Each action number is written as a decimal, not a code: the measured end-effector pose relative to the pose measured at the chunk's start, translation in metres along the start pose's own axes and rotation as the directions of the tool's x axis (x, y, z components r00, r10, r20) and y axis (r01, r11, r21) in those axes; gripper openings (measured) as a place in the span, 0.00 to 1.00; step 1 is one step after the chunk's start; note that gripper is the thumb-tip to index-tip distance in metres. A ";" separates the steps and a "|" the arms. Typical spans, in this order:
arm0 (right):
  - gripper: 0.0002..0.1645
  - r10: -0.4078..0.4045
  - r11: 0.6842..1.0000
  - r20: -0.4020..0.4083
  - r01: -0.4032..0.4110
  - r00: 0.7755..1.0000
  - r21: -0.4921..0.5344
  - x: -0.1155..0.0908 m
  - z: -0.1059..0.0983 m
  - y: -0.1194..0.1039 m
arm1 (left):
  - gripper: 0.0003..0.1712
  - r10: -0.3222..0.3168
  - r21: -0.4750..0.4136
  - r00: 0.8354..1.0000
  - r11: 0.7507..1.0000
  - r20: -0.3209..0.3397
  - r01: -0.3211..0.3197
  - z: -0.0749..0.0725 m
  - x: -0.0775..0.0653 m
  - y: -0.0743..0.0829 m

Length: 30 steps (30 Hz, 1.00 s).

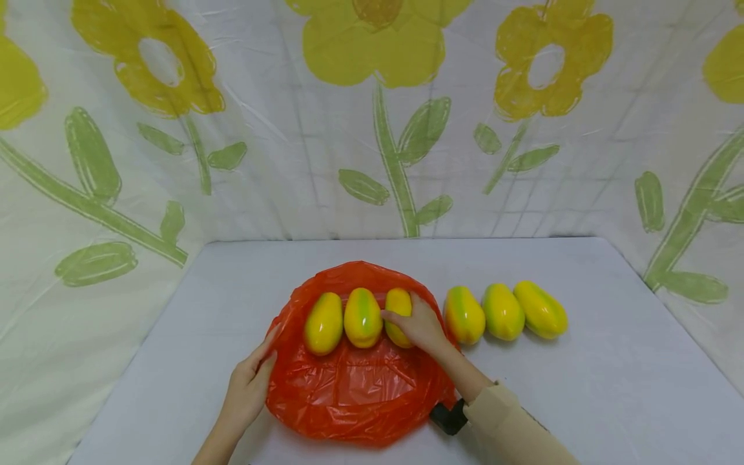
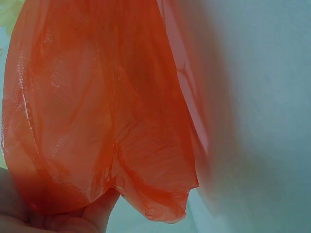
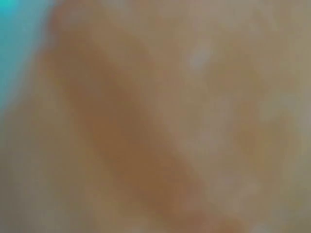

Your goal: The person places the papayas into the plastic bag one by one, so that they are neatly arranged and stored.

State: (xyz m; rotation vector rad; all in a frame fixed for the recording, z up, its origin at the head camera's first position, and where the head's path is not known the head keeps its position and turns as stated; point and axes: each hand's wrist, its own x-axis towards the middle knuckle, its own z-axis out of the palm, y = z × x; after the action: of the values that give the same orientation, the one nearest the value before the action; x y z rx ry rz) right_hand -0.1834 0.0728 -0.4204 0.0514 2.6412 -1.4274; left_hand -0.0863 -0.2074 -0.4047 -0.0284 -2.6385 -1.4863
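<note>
A red plastic bag (image 1: 369, 384) lies spread wide on the table, its mouth facing up. My left hand (image 1: 245, 382) grips the bag's left edge, thumb on the inner side; the left wrist view shows the red film (image 2: 97, 102) hanging over the fingers (image 2: 99, 211). Inside the bag, my right hand (image 1: 424, 326) holds a yellow papaya (image 1: 398, 301), its thumb across the front. Left of it sit a green-striped papaya (image 1: 363, 320) and another papaya (image 1: 323, 325), side by side in the bag. The right wrist view is a blur.
Right of the bag, three more papayas stand in a row on the white table: the near one (image 1: 465, 316), a middle one (image 1: 503, 313) and a tilted one (image 1: 540, 310). A black device (image 1: 449, 418) sits by the right sleeve. A flower-printed curtain (image 1: 279, 161) hangs behind.
</note>
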 end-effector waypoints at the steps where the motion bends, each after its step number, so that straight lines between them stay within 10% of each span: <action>1: 0.46 0.000 1.000 0.001 0.000 1.000 -0.008 -0.001 -0.001 0.000 | 0.24 0.002 0.003 1.000 1.000 -0.002 -0.002 0.000 0.000 0.000; 9: 0.49 -0.011 0.999 0.004 0.011 1.000 -0.035 -0.022 -0.013 -0.003 | 0.24 0.006 -0.014 1.000 1.000 -0.018 -0.006 0.001 -0.001 -0.001; 30: 0.44 -0.037 0.962 0.024 0.029 0.999 0.273 -0.071 -0.058 -0.007 | 0.24 0.017 0.002 1.000 1.000 -0.015 -0.017 0.002 0.000 -0.002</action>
State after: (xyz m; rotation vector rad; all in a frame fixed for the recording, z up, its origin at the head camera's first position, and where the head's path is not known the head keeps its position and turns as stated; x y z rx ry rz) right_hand -0.1203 0.1202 -0.3735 0.0149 2.4146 -1.7788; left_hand -0.0864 -0.2067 -0.4071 -0.0399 -2.6211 -1.4736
